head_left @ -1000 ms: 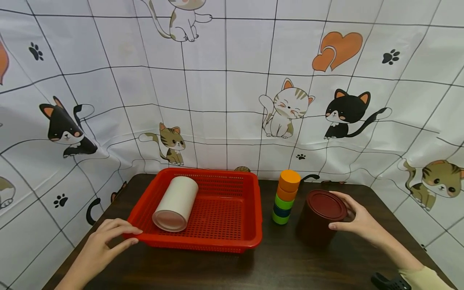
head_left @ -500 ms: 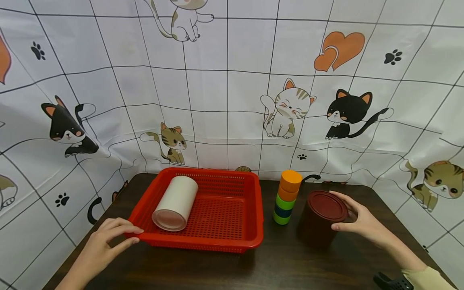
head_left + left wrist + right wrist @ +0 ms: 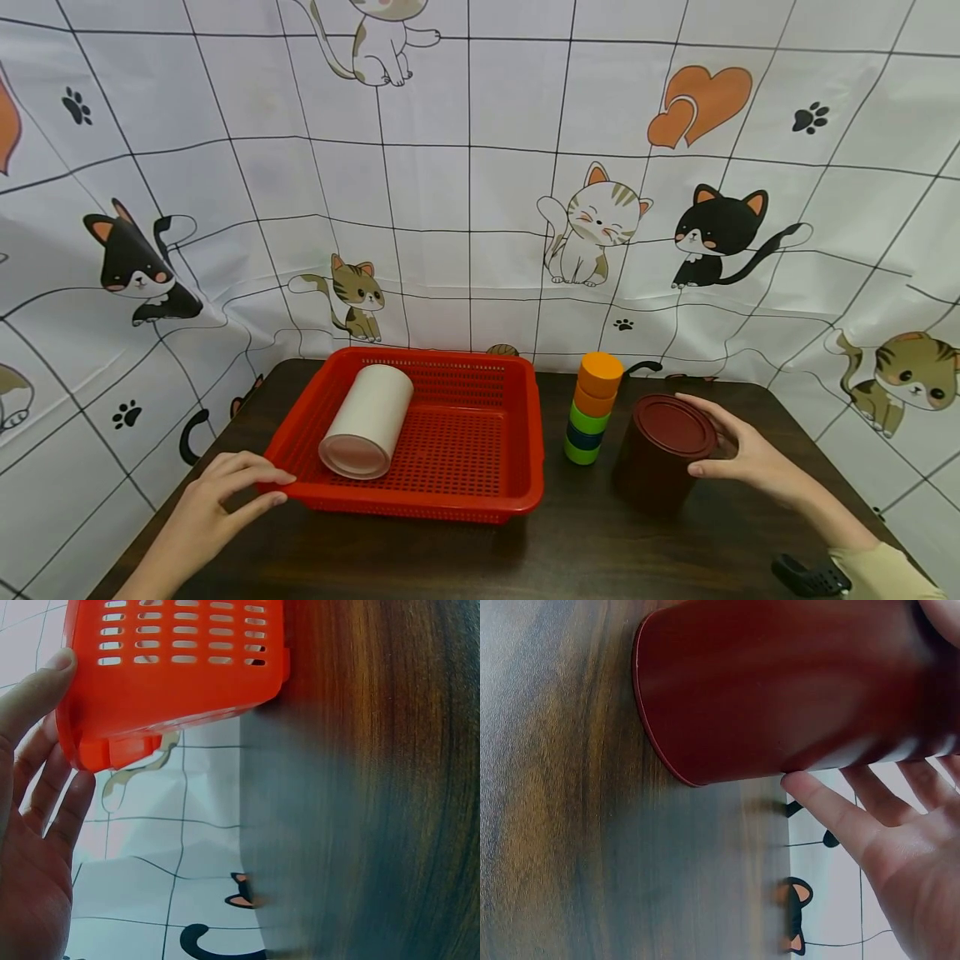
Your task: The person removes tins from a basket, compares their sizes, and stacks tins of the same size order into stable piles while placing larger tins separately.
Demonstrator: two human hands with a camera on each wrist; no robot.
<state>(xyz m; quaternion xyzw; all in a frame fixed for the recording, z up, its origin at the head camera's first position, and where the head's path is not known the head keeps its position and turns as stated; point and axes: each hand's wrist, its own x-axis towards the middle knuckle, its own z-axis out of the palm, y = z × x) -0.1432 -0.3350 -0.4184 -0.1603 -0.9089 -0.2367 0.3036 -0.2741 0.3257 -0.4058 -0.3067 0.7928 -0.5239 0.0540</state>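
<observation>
At the front left corner of the red plastic basket (image 3: 412, 502), my left hand (image 3: 206, 512) grips the rim. The left wrist view shows the thumb (image 3: 56, 664) over the rim and the other fingers beneath it. A white cylindrical canister (image 3: 369, 417) lies on its side in the basket's left half. On the right, a dark red lidded canister (image 3: 660, 458) stands upright on the table. My right hand (image 3: 738, 450) holds it from its right side, thumb toward the front and fingers behind. In the right wrist view several fingertips meet the red wall (image 3: 780, 690).
Between basket and red canister stands a stack of orange, green and dark blue cups (image 3: 591, 408). The dark wooden table (image 3: 555, 550) ends at a white cloth backdrop (image 3: 465, 192) printed with cats. A black wristband (image 3: 810, 575) is on the right wrist.
The white canister has shifted very slightly right inside the basket. My right thumb has edged a little along the red canister's side. The left hand and basket stay put.
</observation>
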